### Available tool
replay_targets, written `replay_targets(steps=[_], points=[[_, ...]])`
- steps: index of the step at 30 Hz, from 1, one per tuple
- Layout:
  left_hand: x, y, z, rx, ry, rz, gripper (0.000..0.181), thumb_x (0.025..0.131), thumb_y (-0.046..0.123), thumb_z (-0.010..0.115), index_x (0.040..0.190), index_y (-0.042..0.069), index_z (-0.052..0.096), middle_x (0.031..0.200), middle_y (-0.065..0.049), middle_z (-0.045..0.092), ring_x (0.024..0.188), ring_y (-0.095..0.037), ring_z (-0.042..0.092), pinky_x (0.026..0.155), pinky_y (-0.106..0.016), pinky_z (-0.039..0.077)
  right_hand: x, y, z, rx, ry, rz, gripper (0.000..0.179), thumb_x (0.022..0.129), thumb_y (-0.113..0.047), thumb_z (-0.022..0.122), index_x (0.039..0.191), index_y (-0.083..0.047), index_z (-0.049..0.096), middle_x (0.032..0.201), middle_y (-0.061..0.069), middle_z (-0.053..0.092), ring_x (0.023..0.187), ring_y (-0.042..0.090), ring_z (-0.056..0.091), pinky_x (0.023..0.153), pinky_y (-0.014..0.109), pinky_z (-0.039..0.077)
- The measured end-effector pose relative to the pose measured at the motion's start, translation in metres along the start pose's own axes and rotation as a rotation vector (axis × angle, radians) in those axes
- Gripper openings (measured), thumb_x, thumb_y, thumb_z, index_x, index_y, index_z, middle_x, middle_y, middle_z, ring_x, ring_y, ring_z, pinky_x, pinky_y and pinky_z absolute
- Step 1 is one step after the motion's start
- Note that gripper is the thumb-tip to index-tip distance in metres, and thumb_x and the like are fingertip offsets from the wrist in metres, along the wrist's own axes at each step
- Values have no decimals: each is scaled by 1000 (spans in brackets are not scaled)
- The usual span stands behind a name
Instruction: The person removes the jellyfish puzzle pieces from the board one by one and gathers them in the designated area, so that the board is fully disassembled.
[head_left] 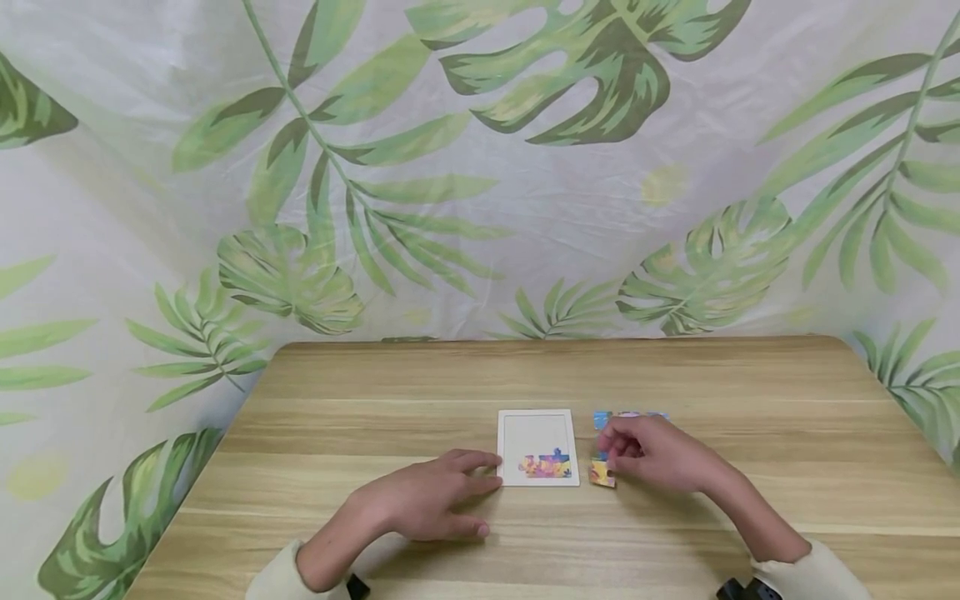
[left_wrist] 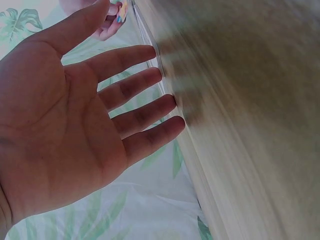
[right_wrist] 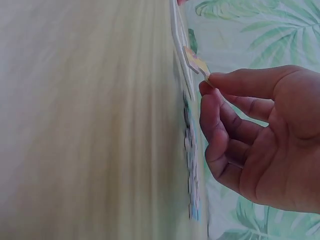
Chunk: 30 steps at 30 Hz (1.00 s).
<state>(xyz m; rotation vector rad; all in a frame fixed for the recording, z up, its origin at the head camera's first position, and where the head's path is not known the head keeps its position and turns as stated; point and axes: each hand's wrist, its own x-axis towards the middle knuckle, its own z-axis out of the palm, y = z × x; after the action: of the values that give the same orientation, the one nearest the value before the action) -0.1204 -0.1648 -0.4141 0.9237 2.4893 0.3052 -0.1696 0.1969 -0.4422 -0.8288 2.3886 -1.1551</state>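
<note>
My right hand (head_left: 660, 454) pinches a yellow jigsaw puzzle piece (head_left: 602, 473) between thumb and forefinger, just right of a white puzzle frame (head_left: 536, 482). In the right wrist view that piece (right_wrist: 196, 62) is tilted and lifted off the table. Joined pieces (head_left: 547, 467) in pink, yellow and blue fill the frame's lower right part; the rest of its backing shows bare. With fingers spread and straight, my left hand (head_left: 427, 498) rests its fingertips at the frame's left edge. The left wrist view shows that palm (left_wrist: 60, 120) holding nothing.
Several loose blue and pink puzzle pieces (head_left: 630, 414) lie behind my right hand, partly hidden by it. They form a row along the tabletop in the right wrist view. The wooden table (head_left: 375, 400) ends at a leaf-patterned cloth backdrop (head_left: 450, 250).
</note>
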Motion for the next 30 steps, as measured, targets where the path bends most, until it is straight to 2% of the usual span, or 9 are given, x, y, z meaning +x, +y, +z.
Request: replay_targets(steps=[8,18,24,30], points=[[1,-1,1,8,1,6,62,104,46,70,158,19,57,173,2,39,159,-24,39,124,-46,45,-11,11,-3,-54,1,-23,10,99,-8,75,107,-8,71,93,-6,70,84,1,61,75,20,55],[1,-1,0,6,2,1,61,104,46,70,157,19,57,172,2,40,158,-25,39,124,-47,45,-5,11,0,-84,0,-21,10,98,-3,73,103,-11,70,93,-5,69,83,1,60,73,20,54],[1,-1,0,11,2,4,61,104,45,71,157,19,57,172,2,40,158,-25,40,124,-47,45,-6,7,1,-89,15,-14,16,90,-3,79,102,-10,70,93,-2,70,79,2,58,70,20,53],[2,0,1,6,3,-3,61,103,46,71,157,20,57,172,2,40,159,-25,39,123,-48,45,-5,4,4,-130,27,6,22,84,1,78,102,-9,70,91,4,71,75,2,56,67,20,51]])
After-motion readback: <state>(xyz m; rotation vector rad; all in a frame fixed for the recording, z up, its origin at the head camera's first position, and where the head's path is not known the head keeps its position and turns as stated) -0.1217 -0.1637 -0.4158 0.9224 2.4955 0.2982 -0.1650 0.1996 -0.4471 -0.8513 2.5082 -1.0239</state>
